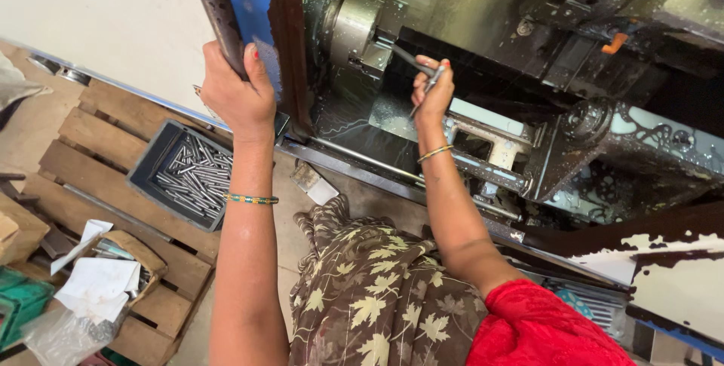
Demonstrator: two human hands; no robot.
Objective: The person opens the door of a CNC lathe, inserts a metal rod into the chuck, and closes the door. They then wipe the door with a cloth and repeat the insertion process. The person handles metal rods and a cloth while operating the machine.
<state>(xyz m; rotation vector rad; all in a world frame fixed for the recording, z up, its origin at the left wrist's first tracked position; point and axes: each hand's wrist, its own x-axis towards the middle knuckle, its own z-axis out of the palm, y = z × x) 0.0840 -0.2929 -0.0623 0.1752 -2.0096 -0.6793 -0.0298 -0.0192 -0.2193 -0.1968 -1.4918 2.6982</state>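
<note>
Lathe (pixel 528 72) fills the upper right: dark cast body, wet and glossy, splashed with pale coolant over the carriage and lower guard. Sliding door edge (pixel 249 4) is blue-painted steel, rusty brown along the frame. Left hand (pixel 237 94) is wrapped tight round that door edge, fingers pressed closed on it, bangle on the wrist.

Wooden pallet (pixel 113 177) on the floor at lower left, rough unpainted slats. On it sits a grey plastic bin (pixel 151 166), rectangular, well filled with short bright steel rods (pixel 197 177), round, plain and all about the same length. Beside it, a torn cardboard box with crumpled paper (pixel 98 283).

Chuck (pixel 354 27) is a dull silver cylinder, at rest as far as I can tell, no blur. A dark rod (pixel 407 57) sticks out of it toward the right hand.

Right hand (pixel 431 91) is inside the enclosure, just right of the chuck, fingers pinched round a thin metal tool (pixel 428 87), slim and shiny; its tip type is too small to tell.

Progress, as a judgement: workpiece looks loaded in the chuck, door open, hand in the work zone, so setup or part change is mid-way. Can't tell if the bin rods are blanks or finished.
</note>
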